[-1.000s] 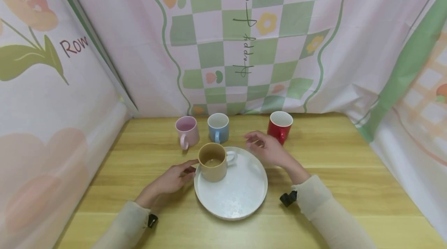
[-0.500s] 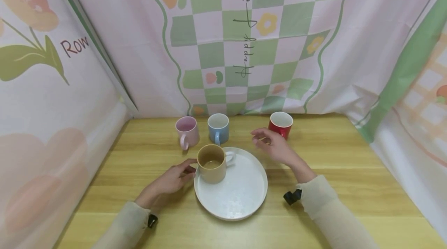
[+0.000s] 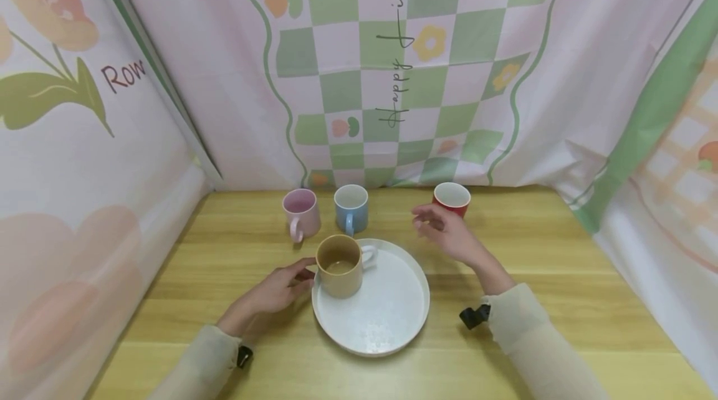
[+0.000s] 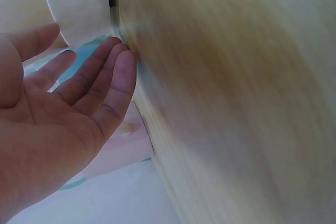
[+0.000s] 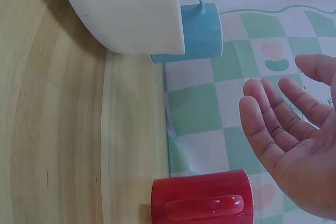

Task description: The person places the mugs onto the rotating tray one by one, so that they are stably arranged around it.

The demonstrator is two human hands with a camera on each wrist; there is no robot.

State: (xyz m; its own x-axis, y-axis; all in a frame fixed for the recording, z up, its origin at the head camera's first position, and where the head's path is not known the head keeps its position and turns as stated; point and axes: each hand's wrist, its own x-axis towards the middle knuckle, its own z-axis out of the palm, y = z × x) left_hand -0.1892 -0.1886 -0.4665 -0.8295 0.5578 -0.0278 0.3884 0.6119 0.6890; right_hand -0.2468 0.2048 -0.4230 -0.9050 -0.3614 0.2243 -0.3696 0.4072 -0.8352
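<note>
A tan mug [image 3: 339,268] with a white handle stands upright on the left part of a round white plate [image 3: 387,316]. My left hand [image 3: 277,286] is at the plate's left rim, fingertips close beside the mug; whether they touch it cannot be told. Its fingers look loosely bent and hold nothing in the left wrist view. My right hand [image 3: 451,237] hovers beyond the plate's right rim with relaxed fingers and nothing in it. Just behind it stands a red mug [image 3: 452,199], partly hidden by that hand; its handle [image 5: 203,206] shows in the right wrist view.
Behind the plate stand a pink mug [image 3: 301,214] and a blue mug [image 3: 351,210], both with handles toward me. The wooden table [image 3: 235,225] ends at a printed cloth backdrop [image 3: 387,95], with cloth on both sides too.
My right hand has moved right, away from the tan mug, and now covers more of the red mug. The left hand has stayed almost where it was.
</note>
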